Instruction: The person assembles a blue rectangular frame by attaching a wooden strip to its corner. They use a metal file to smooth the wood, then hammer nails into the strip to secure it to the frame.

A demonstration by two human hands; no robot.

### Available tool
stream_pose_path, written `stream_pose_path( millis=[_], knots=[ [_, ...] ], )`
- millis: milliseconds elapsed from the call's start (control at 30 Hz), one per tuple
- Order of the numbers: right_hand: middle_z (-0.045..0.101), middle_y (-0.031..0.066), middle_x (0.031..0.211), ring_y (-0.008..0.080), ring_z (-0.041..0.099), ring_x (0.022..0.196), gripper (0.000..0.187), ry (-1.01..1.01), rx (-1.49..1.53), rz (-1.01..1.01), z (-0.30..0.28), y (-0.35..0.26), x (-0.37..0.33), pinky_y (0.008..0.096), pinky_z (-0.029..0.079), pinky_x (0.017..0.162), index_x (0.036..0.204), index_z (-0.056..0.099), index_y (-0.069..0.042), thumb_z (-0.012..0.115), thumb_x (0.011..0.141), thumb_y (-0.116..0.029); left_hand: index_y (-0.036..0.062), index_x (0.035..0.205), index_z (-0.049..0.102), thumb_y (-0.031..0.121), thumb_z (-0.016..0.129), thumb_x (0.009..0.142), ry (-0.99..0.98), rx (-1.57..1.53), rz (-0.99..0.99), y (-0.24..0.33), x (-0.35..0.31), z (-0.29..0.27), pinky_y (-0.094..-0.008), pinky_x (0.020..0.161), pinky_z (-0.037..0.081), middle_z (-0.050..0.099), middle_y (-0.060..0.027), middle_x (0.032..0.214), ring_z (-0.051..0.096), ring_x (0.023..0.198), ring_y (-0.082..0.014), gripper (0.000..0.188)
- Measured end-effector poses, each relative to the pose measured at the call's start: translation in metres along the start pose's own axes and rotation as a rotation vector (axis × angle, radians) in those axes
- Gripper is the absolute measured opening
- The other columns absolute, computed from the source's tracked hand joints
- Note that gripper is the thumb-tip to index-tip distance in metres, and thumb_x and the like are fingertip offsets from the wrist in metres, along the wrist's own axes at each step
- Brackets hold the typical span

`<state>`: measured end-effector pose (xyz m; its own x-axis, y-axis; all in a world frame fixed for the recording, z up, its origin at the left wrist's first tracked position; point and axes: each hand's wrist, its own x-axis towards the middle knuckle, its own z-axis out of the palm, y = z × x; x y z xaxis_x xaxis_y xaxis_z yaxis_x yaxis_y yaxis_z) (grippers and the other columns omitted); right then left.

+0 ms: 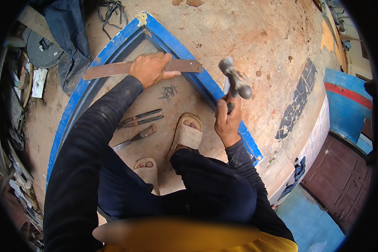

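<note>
A blue wooden frame lies on the ground, one corner pointing away from me. Across its two sides near that corner rests a brown wooden slat. My left hand is closed over the slat's middle, the thumb along its near edge. To the right, my right hand grips a hammer by the handle, head raised above the frame's right side. Inside the frame lie a small pile of nails, long-handled pincers with their jaws partly hidden by my left arm, and a wooden-handled chisel.
My sandalled feet stand inside the frame. A tangled dark cord lies beyond it, and dark cloth hangs at far left near a round grey lid. Scrap lines the left edge. Blue panels and a brown door stand right.
</note>
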<state>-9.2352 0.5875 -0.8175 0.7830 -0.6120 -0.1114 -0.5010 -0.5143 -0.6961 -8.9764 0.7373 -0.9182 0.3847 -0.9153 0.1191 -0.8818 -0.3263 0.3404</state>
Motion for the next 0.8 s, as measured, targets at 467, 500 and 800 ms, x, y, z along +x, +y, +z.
stream_pose_path(
  millis=[467,500,800],
  knots=[
    [0.068,0.0295,0.084,0.0483,0.070,0.082,0.045,-0.048,-0.044,0.159,0.009,0.003,0.007,0.0531,0.052,0.074,0.113,0.061,0.000,0.063,0.108,-0.045,0.0096,0.103,0.066,0.073,0.062,0.097,-0.032,0.022,-0.027,-0.002,0.000,0.001,-0.0446,0.067,0.062,0.072,-0.0110,0.089,0.076,0.080,-0.0301,0.063],
    [0.068,0.0306,0.085,0.0502,0.069,0.082,0.046,0.010,-0.013,0.264,0.009,0.001,0.008,0.0544,0.052,0.074,0.113,0.061,0.000,0.063,0.108,-0.046,0.0097,0.103,0.066,0.072,0.062,0.097,-0.055,0.008,-0.031,-0.001,0.000,0.000,-0.0445,0.067,0.062,0.072,-0.0108,0.089,0.076,0.079,-0.0305,0.063],
    [0.063,0.0133,0.078,0.0253,0.061,0.074,0.050,-0.021,0.234,0.238,-0.006,0.015,-0.007,0.0426,0.050,0.071,0.118,0.067,0.003,0.065,0.107,-0.046,0.0096,0.120,0.068,0.055,0.069,0.099,0.257,0.106,0.137,0.014,-0.005,-0.016,-0.0454,0.090,0.056,0.072,-0.0146,0.109,0.072,0.104,-0.0325,0.050]
  ],
)
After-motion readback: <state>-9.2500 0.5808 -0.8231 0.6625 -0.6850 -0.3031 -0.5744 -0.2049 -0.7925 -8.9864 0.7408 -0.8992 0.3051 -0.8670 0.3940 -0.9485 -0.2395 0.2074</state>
